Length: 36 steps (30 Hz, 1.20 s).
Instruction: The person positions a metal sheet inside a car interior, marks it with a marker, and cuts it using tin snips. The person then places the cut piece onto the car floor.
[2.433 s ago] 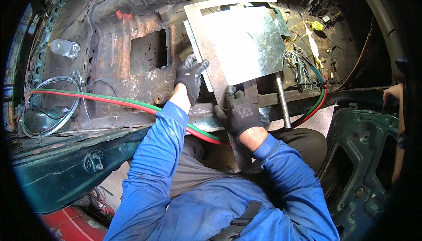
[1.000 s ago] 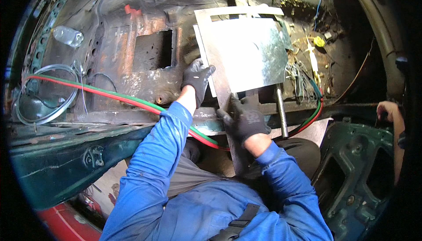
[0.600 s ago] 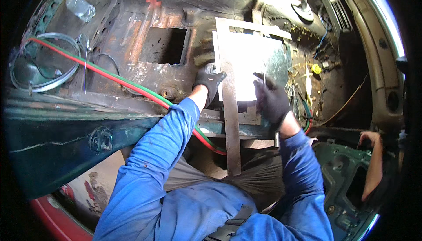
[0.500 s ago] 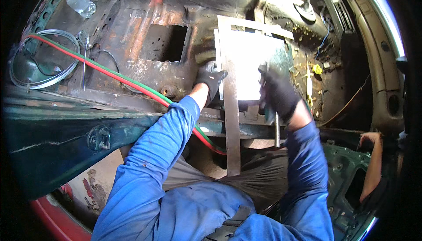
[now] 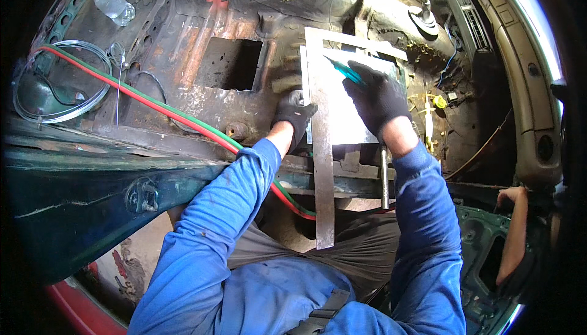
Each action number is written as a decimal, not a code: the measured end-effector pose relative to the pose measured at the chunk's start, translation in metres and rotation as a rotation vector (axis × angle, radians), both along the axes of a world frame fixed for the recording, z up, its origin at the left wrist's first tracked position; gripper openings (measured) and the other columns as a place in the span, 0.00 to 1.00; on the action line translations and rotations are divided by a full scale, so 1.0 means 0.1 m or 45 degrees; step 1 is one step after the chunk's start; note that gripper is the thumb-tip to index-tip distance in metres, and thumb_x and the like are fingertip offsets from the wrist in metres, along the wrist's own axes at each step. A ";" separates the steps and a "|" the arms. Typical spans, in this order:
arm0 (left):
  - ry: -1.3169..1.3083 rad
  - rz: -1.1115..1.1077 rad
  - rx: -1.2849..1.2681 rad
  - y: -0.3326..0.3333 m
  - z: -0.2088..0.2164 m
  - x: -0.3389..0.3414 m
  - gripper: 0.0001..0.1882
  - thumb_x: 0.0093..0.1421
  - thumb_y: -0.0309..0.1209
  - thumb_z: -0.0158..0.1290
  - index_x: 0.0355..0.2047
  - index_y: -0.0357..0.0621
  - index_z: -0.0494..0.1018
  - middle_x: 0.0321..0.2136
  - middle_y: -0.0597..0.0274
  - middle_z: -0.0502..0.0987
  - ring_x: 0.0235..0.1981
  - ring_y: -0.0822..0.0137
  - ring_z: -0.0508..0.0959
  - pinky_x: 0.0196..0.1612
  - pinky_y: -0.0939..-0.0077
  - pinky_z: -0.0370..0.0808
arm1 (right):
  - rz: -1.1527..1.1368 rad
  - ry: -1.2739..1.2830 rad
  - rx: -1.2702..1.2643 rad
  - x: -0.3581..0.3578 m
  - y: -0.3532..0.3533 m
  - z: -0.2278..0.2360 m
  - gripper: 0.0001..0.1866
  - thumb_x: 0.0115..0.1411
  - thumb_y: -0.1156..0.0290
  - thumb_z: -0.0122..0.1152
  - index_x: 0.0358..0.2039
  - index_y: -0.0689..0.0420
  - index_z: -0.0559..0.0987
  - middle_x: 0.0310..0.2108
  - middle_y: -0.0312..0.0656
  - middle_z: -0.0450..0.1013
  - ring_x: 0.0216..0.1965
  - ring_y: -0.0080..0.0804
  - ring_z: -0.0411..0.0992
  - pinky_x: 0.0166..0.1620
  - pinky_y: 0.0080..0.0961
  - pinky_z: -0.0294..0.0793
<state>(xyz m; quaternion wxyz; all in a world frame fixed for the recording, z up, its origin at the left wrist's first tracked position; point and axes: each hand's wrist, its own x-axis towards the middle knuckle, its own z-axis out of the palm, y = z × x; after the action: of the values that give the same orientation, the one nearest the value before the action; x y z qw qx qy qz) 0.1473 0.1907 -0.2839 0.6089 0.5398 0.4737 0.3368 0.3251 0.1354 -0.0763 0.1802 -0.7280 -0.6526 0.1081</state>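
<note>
A bright metal sheet (image 5: 343, 118) lies in front of me on the stripped car floor. A flat steel carpenter's square (image 5: 323, 170) rests on it, its long arm pointing toward me and its short arm across the far edge. My gloved left hand (image 5: 293, 116) grips the sheet and the square's long arm at the left edge, thumb on top. My gloved right hand (image 5: 378, 93) is closed around a slim teal pen-like marker (image 5: 347, 72). Its tip points to the square's inner corner; contact cannot be made out. Below the right wrist, a metal tube (image 5: 384, 179) sticks out toward me.
Red and green twin hoses (image 5: 165, 109) cross from the left. A wire coil (image 5: 76, 118) and a plastic bottle (image 5: 114, 7) lie at far left. The rusty floor has a rectangular cut-out (image 5: 229, 64). A gear lever (image 5: 424, 14) and loose wiring stand at right. Another person's arm (image 5: 513, 237) shows at right.
My right hand has moved up and left over the sheet, bringing the teal marker to the square's inner corner. My left hand keeps its grip at the sheet's left edge.
</note>
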 end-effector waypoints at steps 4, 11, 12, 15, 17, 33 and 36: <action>0.106 -0.001 -0.013 -0.12 0.37 -0.02 0.19 0.65 0.30 0.67 0.54 0.40 0.80 0.45 0.60 0.86 0.43 0.69 0.82 0.49 0.67 0.80 | 0.068 -0.201 -0.025 -0.08 0.42 -0.01 0.21 0.68 0.52 0.64 0.58 0.42 0.85 0.50 0.49 0.85 0.52 0.54 0.83 0.54 0.48 0.82; 0.143 -0.011 0.039 -0.04 0.18 0.00 0.23 0.62 0.35 0.69 0.54 0.40 0.80 0.46 0.54 0.87 0.47 0.64 0.84 0.54 0.66 0.80 | 0.100 -0.309 -0.153 -0.28 0.93 0.02 0.21 0.68 0.50 0.63 0.57 0.42 0.85 0.50 0.48 0.85 0.52 0.56 0.82 0.55 0.49 0.82; 0.182 -0.011 0.088 -0.05 0.17 -0.01 0.23 0.62 0.36 0.69 0.55 0.40 0.80 0.47 0.53 0.87 0.48 0.61 0.84 0.55 0.65 0.80 | 0.098 -0.345 -0.189 -0.31 0.95 0.06 0.20 0.68 0.51 0.63 0.56 0.42 0.85 0.50 0.49 0.85 0.51 0.55 0.82 0.54 0.49 0.82; 0.275 -0.028 0.194 -0.07 0.20 -0.03 0.25 0.62 0.40 0.68 0.56 0.41 0.80 0.49 0.49 0.86 0.50 0.54 0.85 0.57 0.61 0.80 | 0.079 -0.339 -0.180 -0.30 1.02 -0.02 0.19 0.68 0.52 0.63 0.55 0.43 0.86 0.48 0.49 0.85 0.50 0.55 0.83 0.53 0.49 0.82; 0.317 -0.046 0.213 -0.07 0.24 -0.04 0.26 0.62 0.43 0.67 0.56 0.42 0.79 0.51 0.47 0.85 0.52 0.50 0.84 0.58 0.58 0.79 | 0.091 -0.363 -0.210 -0.30 1.04 -0.01 0.18 0.69 0.52 0.61 0.52 0.44 0.87 0.47 0.49 0.85 0.50 0.55 0.83 0.52 0.50 0.82; 0.261 0.031 0.073 -0.08 0.26 -0.01 0.25 0.62 0.35 0.68 0.58 0.42 0.79 0.51 0.52 0.86 0.51 0.59 0.84 0.57 0.63 0.79 | 0.382 -0.428 -0.392 -0.24 0.70 0.18 0.16 0.65 0.57 0.61 0.49 0.45 0.88 0.46 0.49 0.85 0.49 0.54 0.83 0.53 0.47 0.82; 0.207 0.031 0.062 -0.11 0.39 -0.03 0.25 0.62 0.36 0.68 0.58 0.41 0.79 0.52 0.51 0.86 0.52 0.59 0.84 0.56 0.64 0.79 | 0.416 -0.411 -0.479 -0.21 0.87 0.28 0.18 0.63 0.56 0.65 0.49 0.46 0.89 0.46 0.49 0.86 0.49 0.50 0.84 0.54 0.43 0.83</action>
<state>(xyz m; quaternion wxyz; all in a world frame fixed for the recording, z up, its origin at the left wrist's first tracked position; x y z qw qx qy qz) 0.1444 0.1794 -0.2453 0.5511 0.5742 0.5197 0.3106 0.3039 0.2226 -0.0479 -0.0838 -0.6416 -0.7500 0.1373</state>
